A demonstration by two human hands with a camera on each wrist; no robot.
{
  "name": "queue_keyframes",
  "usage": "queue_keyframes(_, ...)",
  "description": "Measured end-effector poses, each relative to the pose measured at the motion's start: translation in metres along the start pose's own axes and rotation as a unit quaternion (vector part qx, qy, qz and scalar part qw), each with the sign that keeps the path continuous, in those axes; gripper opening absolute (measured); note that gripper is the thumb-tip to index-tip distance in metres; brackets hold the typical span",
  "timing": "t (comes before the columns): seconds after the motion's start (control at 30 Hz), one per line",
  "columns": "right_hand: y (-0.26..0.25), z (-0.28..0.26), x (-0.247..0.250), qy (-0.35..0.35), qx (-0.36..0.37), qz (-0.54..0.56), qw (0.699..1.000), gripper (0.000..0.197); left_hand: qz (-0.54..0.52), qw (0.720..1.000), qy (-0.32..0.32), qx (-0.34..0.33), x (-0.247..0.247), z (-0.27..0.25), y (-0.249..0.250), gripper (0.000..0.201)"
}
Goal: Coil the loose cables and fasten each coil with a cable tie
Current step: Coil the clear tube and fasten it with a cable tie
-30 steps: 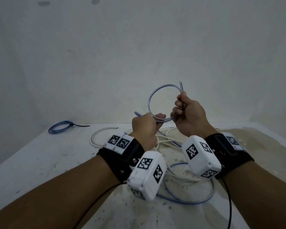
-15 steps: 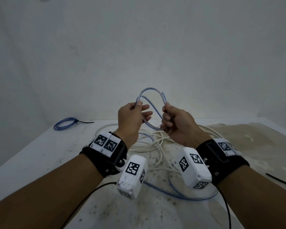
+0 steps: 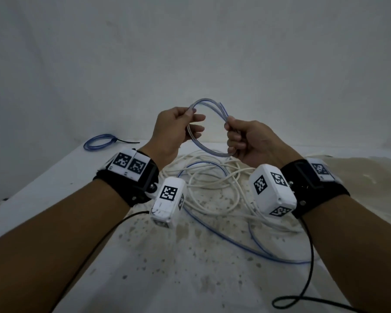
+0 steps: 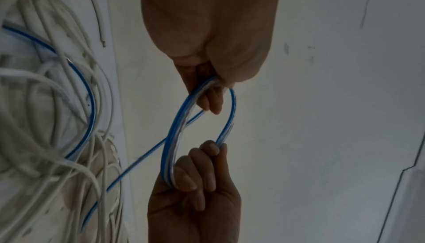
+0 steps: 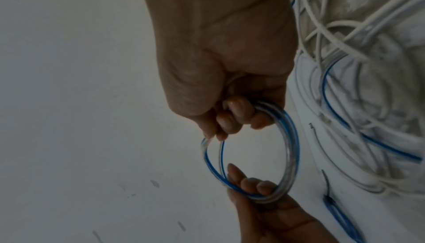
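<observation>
A clear cable with a blue stripe is wound into a small coil (image 3: 203, 145) held up in the air between both hands. My left hand (image 3: 185, 123) pinches the coil's left side between thumb and fingers. My right hand (image 3: 233, 136) grips its right side, fingers curled round the strands (image 5: 292, 138). The coil (image 4: 170, 145) has two or three turns, and its free end sticks up near my right thumb. The rest of this blue cable (image 3: 224, 238) trails down onto the table (image 3: 43, 188).
A tangle of loose white cables (image 3: 212, 177) lies on the table under my hands. A finished blue coil with a black cable tie (image 3: 99, 141) sits at the far left by the wall. A black wire (image 3: 303, 299) loops at the near right.
My left hand rose from the coil's bottom to its upper left side, and the hands moved apart. The coil grew and shifted left. My view dropped, showing more table.
</observation>
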State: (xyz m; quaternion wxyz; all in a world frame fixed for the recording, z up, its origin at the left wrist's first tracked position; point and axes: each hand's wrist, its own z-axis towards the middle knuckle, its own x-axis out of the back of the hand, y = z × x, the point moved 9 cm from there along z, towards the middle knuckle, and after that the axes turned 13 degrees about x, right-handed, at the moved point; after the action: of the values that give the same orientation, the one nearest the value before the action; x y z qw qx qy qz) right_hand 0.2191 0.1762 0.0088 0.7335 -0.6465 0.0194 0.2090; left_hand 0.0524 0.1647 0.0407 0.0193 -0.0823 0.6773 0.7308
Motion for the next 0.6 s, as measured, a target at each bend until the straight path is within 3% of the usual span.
queue_keyframes(0.2,0.009,0.027,0.006,-0.017,-0.02,-0.057,0.998,0.027,0.05,0.998,-0.017,-0.041,0.01,0.02,-0.01,0.017)
queue_keyframes(0.33,0.016,0.038,0.008,-0.041,-0.01,-0.106,0.993,0.026,0.087,0.994,0.007,-0.066,0.011,0.035,-0.009,0.019)
queue_keyframes(0.6,0.028,0.048,0.011,-0.049,-0.01,-0.087,0.995,0.025,0.121,0.988,-0.09,-0.018,0.0,0.053,-0.029,0.03)
